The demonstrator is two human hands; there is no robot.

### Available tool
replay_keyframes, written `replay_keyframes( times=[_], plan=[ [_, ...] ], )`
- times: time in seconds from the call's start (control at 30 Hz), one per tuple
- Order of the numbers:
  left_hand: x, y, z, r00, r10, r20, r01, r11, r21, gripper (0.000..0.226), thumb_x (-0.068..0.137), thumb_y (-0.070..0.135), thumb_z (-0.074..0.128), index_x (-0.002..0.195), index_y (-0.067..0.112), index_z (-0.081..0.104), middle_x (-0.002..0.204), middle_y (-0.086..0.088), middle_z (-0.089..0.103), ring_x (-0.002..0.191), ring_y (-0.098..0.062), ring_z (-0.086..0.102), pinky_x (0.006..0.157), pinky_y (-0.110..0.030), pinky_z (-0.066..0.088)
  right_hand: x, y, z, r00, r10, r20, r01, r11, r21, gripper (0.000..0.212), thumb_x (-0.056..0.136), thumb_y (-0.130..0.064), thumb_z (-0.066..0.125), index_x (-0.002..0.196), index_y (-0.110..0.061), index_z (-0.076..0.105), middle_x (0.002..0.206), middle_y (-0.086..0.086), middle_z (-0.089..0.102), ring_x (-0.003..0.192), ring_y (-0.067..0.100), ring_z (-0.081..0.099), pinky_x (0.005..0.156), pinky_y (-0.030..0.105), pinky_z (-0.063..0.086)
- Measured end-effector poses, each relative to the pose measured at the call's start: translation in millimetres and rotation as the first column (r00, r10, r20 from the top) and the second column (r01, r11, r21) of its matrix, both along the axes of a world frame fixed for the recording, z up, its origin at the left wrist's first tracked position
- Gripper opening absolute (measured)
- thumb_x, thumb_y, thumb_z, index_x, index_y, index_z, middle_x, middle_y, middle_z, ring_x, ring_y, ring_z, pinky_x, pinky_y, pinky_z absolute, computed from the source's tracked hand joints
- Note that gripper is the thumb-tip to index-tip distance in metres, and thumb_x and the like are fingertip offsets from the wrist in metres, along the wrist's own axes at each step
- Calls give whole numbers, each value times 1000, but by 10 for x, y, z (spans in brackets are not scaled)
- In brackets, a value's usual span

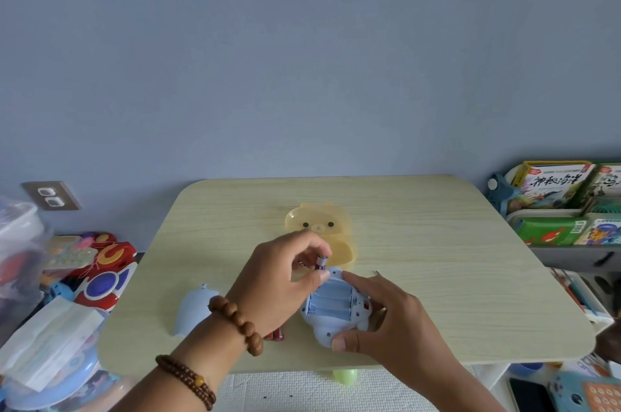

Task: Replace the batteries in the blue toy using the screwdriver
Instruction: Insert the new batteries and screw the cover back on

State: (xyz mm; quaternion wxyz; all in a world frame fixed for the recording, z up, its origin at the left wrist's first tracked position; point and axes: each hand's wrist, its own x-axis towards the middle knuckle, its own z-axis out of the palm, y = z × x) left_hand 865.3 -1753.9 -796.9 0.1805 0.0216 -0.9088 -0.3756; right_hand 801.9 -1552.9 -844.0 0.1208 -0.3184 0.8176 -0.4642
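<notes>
The table [437, 277] is pale wood-grain with rounded corners; all positions below are given relative to the blue toy [331, 317], which lies near the table's front edge, underside up. Just behind the blue toy sits a translucent yellow bear-shaped case [322, 226], partly hidden by the left hand [279, 284]. To the left of the blue toy lies a pale blue cover [193, 310], apart from it and partly overlapped by the left wrist, which carries 2 brown bead bracelets [237, 322]. Between the cover and the blue toy, 2 red batteries [275, 334] show just below the left wrist. The blue toy's battery compartment is open, showing ribbed slots; whether any slot is filled cannot be told. The left hand pinches a purple battery [321, 262] between thumb and fingers, just above the blue toy's rear edge. The right hand [386, 324] is spread, thumb and fingers gripping the blue toy's right and front sides.
</notes>
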Motion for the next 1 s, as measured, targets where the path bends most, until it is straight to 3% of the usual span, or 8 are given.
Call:
replay_keyframes(
  times=[0.13, 0.3, 0.4, 0.6, 0.73, 0.87, 1.0],
  plan=[
    [-34, 43, -91, 996, -86, 19, 88, 985, -151, 24, 78, 23, 81, 96, 34, 69, 91, 20, 69, 88, 1, 63, 79, -15, 51, -4, -7, 6, 1000, 14, 6, -14, 1000, -4, 87, 50, -36, 99, 130, -38, 64, 98, -7, 67, 83, 0, 64, 68, 9, 47],
    [-84, 54, -148, 993, -121, 6, 120, 978, -173, 23, 76, 16, 82, 90, 31, 72, 95, 17, 66, 85, -3, 63, 76, -28, 55, -8, -38, 22, 999, 38, -26, -39, 999, 0, 76, 51, -37, 97, 120, -49, 66, 93, -8, 66, 79, 6, 62, 65, 12, 46],
    [-94, 69, -185, 988, -155, 5, 152, 963, -224, 18, 78, 19, 81, 89, 30, 75, 97, 17, 64, 90, -2, 59, 82, -30, 55, -20, -53, 29, 998, 45, -37, -44, 999, 10, 70, 51, -38, 96, 114, -50, 67, 91, -9, 66, 81, 8, 61, 66, 13, 46],
    [-102, 117, -199, 993, -119, 4, 116, 958, -264, 12, 83, 28, 76, 94, 31, 78, 95, 18, 62, 92, -2, 57, 78, -27, 55, -33, -28, 58, 999, 34, -23, -34, 999, 13, 74, 52, -33, 97, 119, -48, 68, 87, -11, 67, 74, 5, 61, 65, 12, 47],
    [-118, 167, -191, 998, -49, 39, 59, 954, -295, 18, 79, 23, 80, 92, 33, 73, 94, 19, 60, 88, -2, 56, 77, -29, 55, -13, -32, 115, 999, 38, -5, -38, 999, 25, 60, 53, -30, 97, 105, -47, 71, 88, -9, 67, 64, 7, 56, 60, 15, 47],
    [-131, 173, -152, 996, 10, 92, 18, 954, -299, 24, 77, 27, 81, 92, 34, 64, 96, 19, 57, 90, 0, 54, 81, -25, 53, 3, -32, 181, 998, 49, 35, -50, 999, 22, 73, 54, -26, 97, 102, -69, 63, 88, -17, 74, 61, 0, 55, 61, 20, 51],
    [-89, 102, -64, 975, -54, 215, 101, 972, -210, 45, 72, 43, 82, 111, 35, 61, 107, 21, 53, 99, 2, 52, 88, -19, 48, 3, -4, 211, 992, 28, 123, -33, 999, 37, 77, 55, -24, 98, 116, -57, 62, 85, -30, 74, 61, -8, 61, 61, 7, 46]
  ],
)
